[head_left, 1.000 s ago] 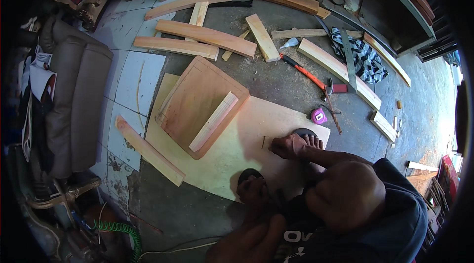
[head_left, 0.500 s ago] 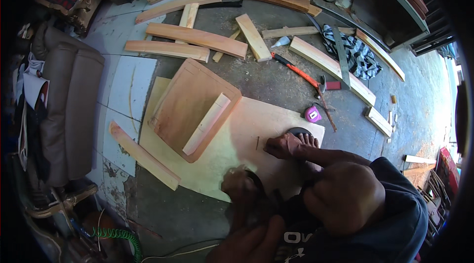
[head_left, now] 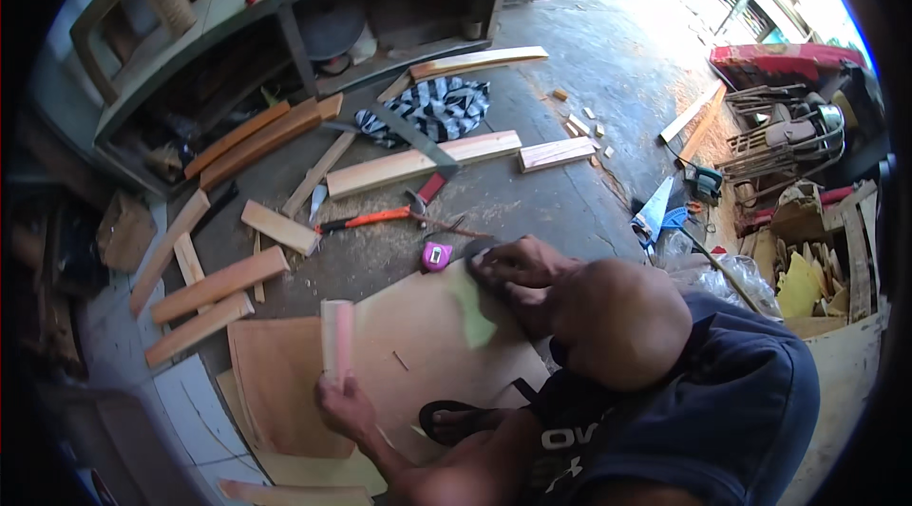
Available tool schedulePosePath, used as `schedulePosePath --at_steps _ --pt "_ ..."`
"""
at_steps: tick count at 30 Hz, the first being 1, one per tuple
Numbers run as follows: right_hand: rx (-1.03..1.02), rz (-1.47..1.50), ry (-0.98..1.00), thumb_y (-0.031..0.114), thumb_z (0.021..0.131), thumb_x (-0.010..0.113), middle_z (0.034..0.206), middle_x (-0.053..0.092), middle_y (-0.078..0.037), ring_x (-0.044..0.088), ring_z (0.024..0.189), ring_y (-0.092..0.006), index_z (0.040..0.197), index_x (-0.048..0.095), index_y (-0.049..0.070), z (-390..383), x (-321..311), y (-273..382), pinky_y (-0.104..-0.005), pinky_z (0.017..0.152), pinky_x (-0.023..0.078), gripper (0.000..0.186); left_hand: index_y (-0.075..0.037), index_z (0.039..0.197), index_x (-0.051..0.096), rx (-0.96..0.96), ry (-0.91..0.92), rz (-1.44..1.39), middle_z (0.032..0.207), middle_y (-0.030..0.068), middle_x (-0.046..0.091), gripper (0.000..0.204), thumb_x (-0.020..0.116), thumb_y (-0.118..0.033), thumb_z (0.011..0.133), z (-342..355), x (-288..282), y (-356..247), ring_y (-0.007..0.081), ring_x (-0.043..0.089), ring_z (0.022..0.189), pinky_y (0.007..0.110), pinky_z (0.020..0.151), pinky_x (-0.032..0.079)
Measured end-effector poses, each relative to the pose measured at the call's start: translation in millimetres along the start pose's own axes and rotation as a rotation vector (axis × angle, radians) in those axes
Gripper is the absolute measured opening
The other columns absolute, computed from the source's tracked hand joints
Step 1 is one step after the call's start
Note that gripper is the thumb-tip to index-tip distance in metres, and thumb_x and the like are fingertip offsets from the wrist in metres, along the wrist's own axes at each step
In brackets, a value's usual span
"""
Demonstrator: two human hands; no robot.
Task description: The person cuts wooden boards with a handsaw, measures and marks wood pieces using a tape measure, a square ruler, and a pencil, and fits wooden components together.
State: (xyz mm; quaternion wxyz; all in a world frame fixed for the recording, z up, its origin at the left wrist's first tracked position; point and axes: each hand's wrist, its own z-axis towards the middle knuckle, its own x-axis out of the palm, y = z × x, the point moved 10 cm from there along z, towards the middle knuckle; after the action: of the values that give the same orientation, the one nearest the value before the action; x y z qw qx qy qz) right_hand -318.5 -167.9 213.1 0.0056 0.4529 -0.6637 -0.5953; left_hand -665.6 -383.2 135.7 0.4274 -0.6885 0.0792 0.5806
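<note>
My left hand (head_left: 348,408) is closed round the lower end of a short wooden block (head_left: 336,330). That block is tilted over the edge of a brown wooden panel (head_left: 275,392). The panel lies on a pale plywood sheet (head_left: 427,325). A nail (head_left: 401,361) rests on the sheet between my hands. At my sandalled right foot, on the sheet's far edge, is my right hand (head_left: 532,261); its fingers are too dark and overlapped to read. Beside that foot sits a pink tape measure (head_left: 436,256). A hammer with an orange handle (head_left: 370,218) lies beyond it.
Several wooden pieces (head_left: 220,285) lie at the left. A long plank (head_left: 418,164), a metal square (head_left: 413,135) and a checkered cloth (head_left: 442,109) are farther off. To the right are a handsaw (head_left: 655,210), a power tool (head_left: 703,185) and a scrap-wood box (head_left: 826,268).
My left hand has taken hold of the wooden block and raised one end off the panel. The view has swung right, showing more of the floor there. My right hand stays by the foot.
</note>
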Motion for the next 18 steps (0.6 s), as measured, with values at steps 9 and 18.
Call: schedulePosePath --at_steps 9,18 --pt "0.145 0.006 -0.315 0.029 0.096 0.064 0.099 0.075 -0.017 0.074 0.092 -0.0341 0.117 0.070 0.010 -42 -114 -190 -0.0443 0.082 0.057 0.029 -0.005 0.112 0.068 0.690 0.655 -0.062 0.104 0.0190 0.069 0.037 0.080 -0.021 0.081 -13 80 -285 0.0414 0.067 0.093 0.050 0.080 0.053" --pt "0.176 0.182 -0.468 0.019 0.090 0.063 0.090 0.073 -0.018 0.070 0.085 -0.0408 0.108 0.071 0.011 -36 -163 -313 -0.0499 0.077 0.056 0.022 -0.006 0.105 0.061 1.239 0.776 0.362 0.098 0.0155 0.062 0.033 0.076 -0.022 0.080 -67 235 -524 0.0402 0.066 0.085 0.052 0.072 0.052"
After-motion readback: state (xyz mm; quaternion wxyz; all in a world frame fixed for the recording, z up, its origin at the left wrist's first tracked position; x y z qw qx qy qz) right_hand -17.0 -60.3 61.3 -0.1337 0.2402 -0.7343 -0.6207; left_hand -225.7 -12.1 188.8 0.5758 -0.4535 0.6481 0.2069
